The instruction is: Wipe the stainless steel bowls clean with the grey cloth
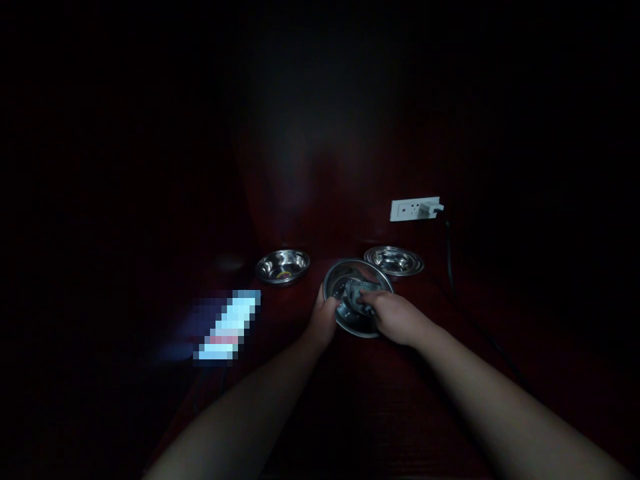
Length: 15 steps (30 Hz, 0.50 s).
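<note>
A shiny metal bowl is tilted toward me at the middle of the view. My left hand grips its left rim, with the thumb over the edge and the other fingers hidden behind. Inside the bowl, my right hand presses a greyish-green patterned cloth against the inner wall. The right fingers are closed on the cloth, and part of it is covered by them.
Another metal bowl with a yellow and red sticker stands behind on the left. Several nested metal bowls sit behind on the right. A blurred-out bright screen lies left. A white wall socket holds a plug with a dark cable.
</note>
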Tool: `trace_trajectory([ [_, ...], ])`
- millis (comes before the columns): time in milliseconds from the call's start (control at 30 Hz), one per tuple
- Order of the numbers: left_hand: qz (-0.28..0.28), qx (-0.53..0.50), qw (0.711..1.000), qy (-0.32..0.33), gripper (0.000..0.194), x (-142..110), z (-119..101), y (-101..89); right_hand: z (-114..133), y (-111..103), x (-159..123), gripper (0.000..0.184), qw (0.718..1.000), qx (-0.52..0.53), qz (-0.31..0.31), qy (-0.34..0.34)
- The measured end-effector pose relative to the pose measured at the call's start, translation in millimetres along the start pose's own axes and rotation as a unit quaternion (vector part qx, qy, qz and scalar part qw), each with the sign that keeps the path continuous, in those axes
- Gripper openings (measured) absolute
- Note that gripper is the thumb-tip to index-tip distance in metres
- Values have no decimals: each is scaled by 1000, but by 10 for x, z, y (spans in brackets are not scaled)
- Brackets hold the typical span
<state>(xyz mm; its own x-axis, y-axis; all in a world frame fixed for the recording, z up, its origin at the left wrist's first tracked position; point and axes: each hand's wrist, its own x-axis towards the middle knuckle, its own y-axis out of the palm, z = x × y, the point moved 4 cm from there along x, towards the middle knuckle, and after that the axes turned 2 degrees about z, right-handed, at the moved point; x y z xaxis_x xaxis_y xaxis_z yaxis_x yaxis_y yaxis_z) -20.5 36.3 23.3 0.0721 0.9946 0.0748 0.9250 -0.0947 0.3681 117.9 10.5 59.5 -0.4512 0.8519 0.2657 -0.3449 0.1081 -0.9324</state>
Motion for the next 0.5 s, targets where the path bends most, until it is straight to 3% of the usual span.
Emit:
trace_trajectory([
  [167,2,16,1000,17,43,49,41,-53,23,-33,-11,52,996,82,-11,-11],
  [267,14,19,999,29,48,71,62,-63,-48,-21,22,51,985,167,-50,12],
  [400,11,25,999,31,52,92,84,-71,-306,-26,48,41,923,322,-184,103],
  [500,-4,38,999,35,49,96,85,-85,-401,-162,-32,38,886,306,-326,122],
])
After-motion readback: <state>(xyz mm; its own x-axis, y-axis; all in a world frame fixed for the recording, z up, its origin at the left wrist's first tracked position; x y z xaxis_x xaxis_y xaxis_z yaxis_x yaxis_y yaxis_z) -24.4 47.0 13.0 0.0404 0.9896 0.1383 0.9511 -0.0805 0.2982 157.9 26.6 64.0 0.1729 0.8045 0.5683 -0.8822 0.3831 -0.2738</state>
